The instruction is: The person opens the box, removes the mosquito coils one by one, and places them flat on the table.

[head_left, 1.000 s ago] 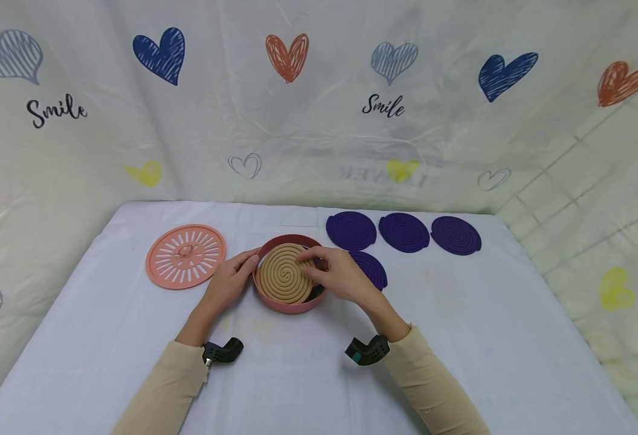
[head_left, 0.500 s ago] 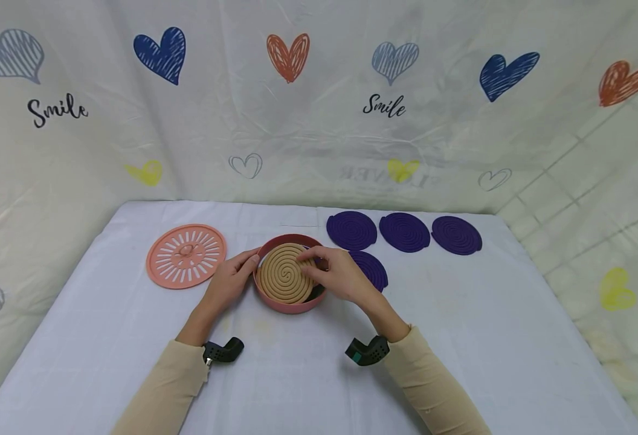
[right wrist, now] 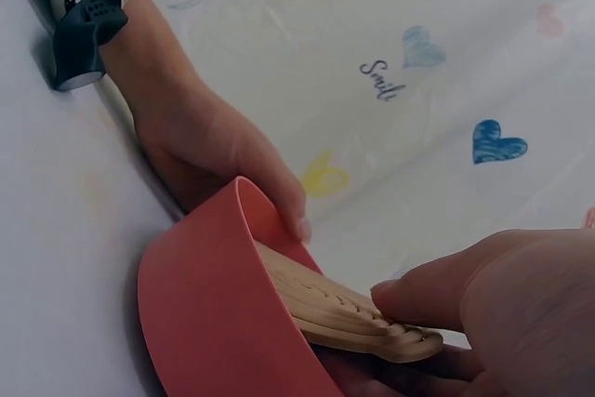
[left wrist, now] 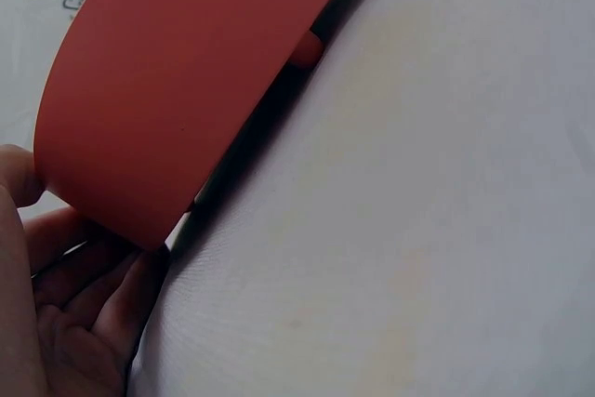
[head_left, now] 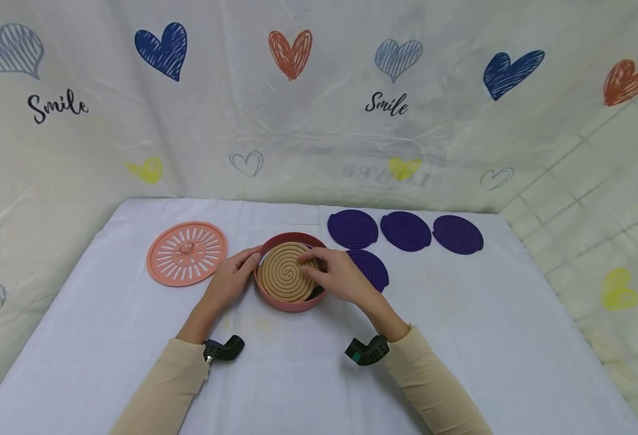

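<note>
Tan coil (head_left: 285, 275) right in the mouth of the red dish (head_left: 289, 307), and it's sitting at a tilt: one edge down inside, the other lifted up at the rim on the right. Right hand (head_left: 339, 275) has that raised edge in a pinch, thumb on top, fingers underneath, as the right wrist view shows. Over on the other side, left hand (head_left: 232, 277) grips the dish itself, thumb hooked over the rim and fingers against the outside wall. The dish stands on the white tablecloth (head_left: 281, 380), and the left wrist view catches a small red foot (left wrist: 307, 49) beneath it. Just beside the left hand lies a slotted pink lid (head_left: 186, 249). Out to the right, three purple coils (head_left: 405, 231) line up along the back, with a fourth coil (head_left: 372, 270) nearer, partly hidden behind the right hand. Behind it all, a heart-printed curtain (head_left: 319, 130).
</note>
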### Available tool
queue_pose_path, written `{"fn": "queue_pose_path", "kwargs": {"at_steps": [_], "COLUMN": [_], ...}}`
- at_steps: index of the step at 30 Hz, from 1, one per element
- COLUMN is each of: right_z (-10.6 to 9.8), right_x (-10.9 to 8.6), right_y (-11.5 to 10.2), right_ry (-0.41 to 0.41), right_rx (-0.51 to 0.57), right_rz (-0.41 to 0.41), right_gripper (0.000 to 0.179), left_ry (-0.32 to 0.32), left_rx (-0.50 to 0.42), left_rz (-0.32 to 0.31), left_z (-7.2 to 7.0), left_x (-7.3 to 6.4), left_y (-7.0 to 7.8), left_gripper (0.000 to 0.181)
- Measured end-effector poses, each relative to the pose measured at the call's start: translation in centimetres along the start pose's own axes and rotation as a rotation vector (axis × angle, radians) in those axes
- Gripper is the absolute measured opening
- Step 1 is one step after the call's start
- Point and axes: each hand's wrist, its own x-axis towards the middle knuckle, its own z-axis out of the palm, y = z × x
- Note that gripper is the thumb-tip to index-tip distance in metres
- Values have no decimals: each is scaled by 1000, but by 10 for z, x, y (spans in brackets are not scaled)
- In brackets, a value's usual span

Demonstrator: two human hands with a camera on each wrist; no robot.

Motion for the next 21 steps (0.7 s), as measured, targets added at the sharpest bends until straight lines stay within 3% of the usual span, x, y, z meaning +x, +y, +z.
{"fn": "queue_pose_path", "kwargs": {"at_steps": [12,21], "right_z": [-2,-9], "right_x": [0,-3], "right_y": [-2,-4], "right_ry": [22,68], "right_rx": [1,55], "right_rz": [-20,14], "right_gripper": [21,21], "left_ry": [-5,0], "left_rx": [2,-2], "left_rz": [3,-2], "left_z": [-1,0], "left_x": [0,0], "left_y": [1,0], "left_gripper": [54,53]}}
